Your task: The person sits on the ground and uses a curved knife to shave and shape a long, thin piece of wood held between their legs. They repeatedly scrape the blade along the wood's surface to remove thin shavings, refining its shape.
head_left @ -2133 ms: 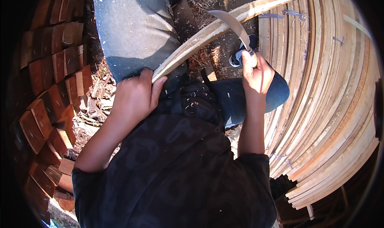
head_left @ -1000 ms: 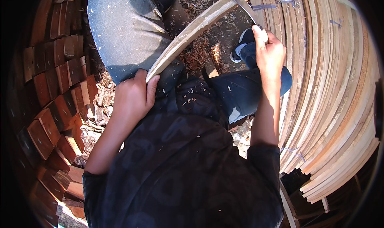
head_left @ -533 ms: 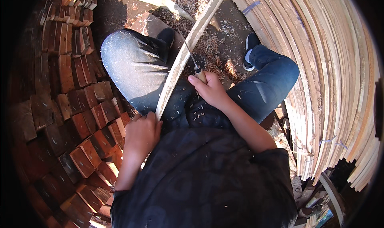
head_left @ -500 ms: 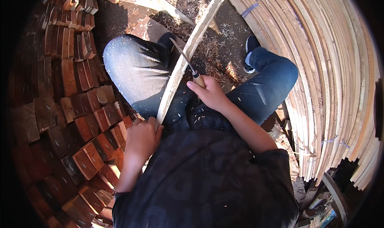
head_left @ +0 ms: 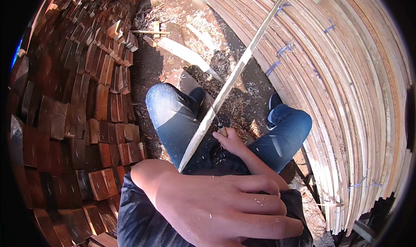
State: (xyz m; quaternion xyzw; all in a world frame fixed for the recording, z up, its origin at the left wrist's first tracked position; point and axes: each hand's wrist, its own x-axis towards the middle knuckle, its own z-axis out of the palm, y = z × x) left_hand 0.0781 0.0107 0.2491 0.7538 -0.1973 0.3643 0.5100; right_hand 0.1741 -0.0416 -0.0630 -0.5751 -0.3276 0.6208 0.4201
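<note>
Brown blocks (head_left: 82,117) are stacked left of the fingers, pale slats (head_left: 346,99) right. From just beyond the raised left hand (head_left: 216,206), whose fingers are loosely spread with nothing I can see in them, the strip (head_left: 228,85) slants away rightward. The right hand (head_left: 232,141) looks nearer, just right of it, closed round a knife (head_left: 222,131). It's a long, slim, whitish, rough-edged strip.

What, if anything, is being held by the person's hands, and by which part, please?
The right hand grips the knife by its wooden handle; nothing shows held in the left hand, which is close to the camera.
</note>
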